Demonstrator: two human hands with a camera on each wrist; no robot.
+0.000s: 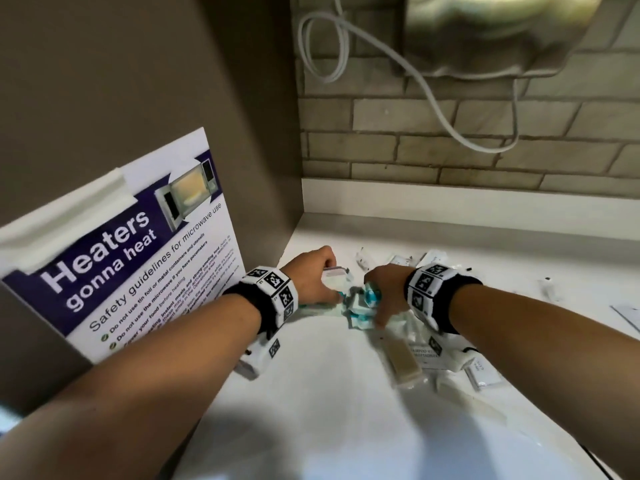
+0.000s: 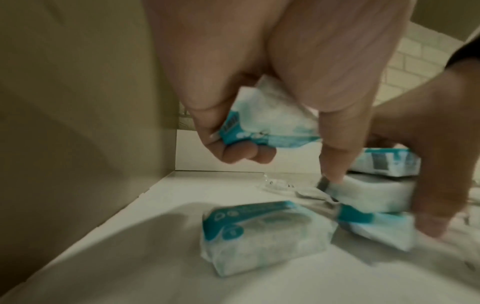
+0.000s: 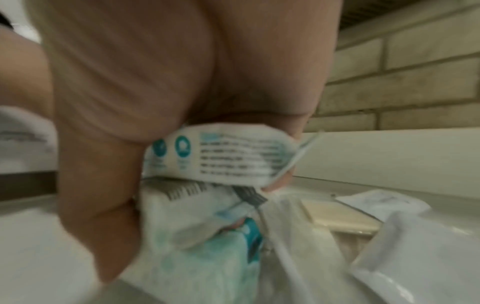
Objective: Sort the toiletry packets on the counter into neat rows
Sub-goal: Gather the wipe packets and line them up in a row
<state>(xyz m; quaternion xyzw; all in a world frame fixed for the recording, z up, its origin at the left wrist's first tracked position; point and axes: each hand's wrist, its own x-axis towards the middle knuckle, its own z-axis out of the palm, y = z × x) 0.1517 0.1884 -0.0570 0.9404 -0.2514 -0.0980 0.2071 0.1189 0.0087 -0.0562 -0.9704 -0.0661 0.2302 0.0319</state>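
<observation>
My left hand point(image 2: 259, 86) sits closest to the lens, fingers curled round one teal-and-white packet point(image 2: 262, 123) lifted off the counter point(image 1: 311, 393). My right hand point(image 3: 161, 98) clamps a second packet point(image 3: 218, 152) against the heap, its fingertips point(image 2: 431, 224) pressing into the pile of teal packets point(image 1: 360, 306) between both wrists. One loose packet point(image 2: 259, 236) lies flat just below my left hand. I judge this as the gathering step: like packets are being pulled out of the jumble, and no row exists yet. Next I would need to lay each down edge to edge on bare counter, squared up. Clear sachets point(image 1: 485, 374) and a beige bar point(image 1: 403, 362) lie scattered to the right. The counter is white, against a brick-tile wall point(image 1: 450, 147), with a microwave safety poster point(image 1: 138, 258) on the left and a white cable point(image 1: 433, 91) hanging above.
</observation>
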